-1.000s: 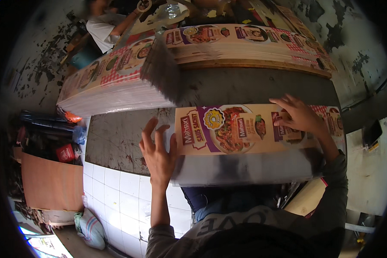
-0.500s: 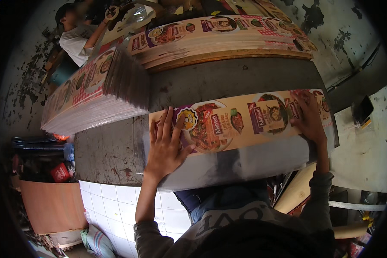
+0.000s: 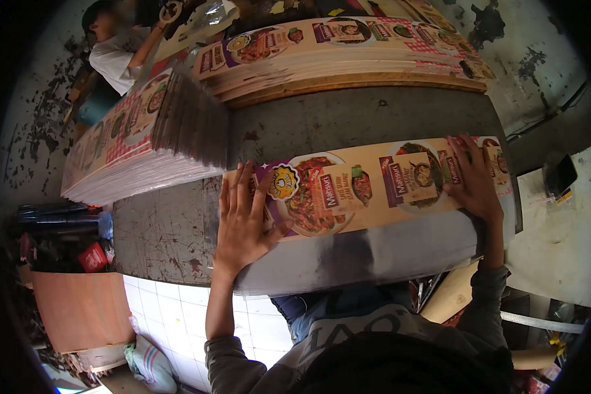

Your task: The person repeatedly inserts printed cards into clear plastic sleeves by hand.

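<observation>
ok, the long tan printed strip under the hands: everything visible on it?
The long tan rectangular strip looks like smooth paper or card, printed with plates of food, plus a purple patch and yellow scalloped badge near its left end. It lies flat, slanting slightly up rightward in view, along a clear glossy plastic sheet; which is on top is unclear. The left hand rests over its left end, the right hand near its right.

We note dim light; glare on white square floor tiles (image 3: 189,328); reflections across glossy grey plastic sheeting (image 3: 289,268); edges bowed, rim black.
</observation>
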Demonstrator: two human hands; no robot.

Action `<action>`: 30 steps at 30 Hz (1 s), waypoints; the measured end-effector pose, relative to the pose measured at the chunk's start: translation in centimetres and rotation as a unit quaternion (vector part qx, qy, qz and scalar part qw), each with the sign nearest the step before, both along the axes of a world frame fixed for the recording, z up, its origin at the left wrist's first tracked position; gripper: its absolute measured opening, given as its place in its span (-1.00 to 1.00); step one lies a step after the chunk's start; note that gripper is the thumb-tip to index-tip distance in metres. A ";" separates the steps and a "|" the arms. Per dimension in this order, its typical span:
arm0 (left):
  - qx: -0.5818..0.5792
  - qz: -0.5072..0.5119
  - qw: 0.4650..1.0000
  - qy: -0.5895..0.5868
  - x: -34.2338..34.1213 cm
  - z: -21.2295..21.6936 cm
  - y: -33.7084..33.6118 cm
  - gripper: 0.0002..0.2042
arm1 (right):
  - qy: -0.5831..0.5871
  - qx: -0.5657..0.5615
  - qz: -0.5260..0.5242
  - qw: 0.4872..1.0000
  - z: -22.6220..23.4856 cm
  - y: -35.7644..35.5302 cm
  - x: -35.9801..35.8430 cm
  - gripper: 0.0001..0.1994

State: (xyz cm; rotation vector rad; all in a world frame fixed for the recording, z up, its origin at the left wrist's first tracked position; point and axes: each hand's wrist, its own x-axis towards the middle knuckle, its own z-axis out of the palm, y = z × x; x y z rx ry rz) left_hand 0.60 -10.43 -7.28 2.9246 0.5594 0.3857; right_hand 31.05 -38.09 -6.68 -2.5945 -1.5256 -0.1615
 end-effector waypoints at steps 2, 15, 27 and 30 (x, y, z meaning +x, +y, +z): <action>0.005 -0.001 1.000 0.000 0.0 0.1 0.1 -0.25 | -0.006 -0.012 -0.010 1.000 0.1 0.2 0.0 -0.16; 0.005 -0.012 1.000 0.011 0.3 -0.2 0.2 -0.19 | 0.176 -0.026 0.463 0.868 0.5 9.3 -8.9 -0.22; 0.005 -0.019 1.000 0.006 -0.2 -0.4 0.7 -0.16 | 0.016 0.020 0.348 0.937 -0.2 10.0 -8.0 -0.26; 0.004 -0.019 1.000 0.001 -0.2 -0.5 0.7 -0.16 | 0.003 0.017 0.319 0.948 -0.9 9.5 -7.0 -0.21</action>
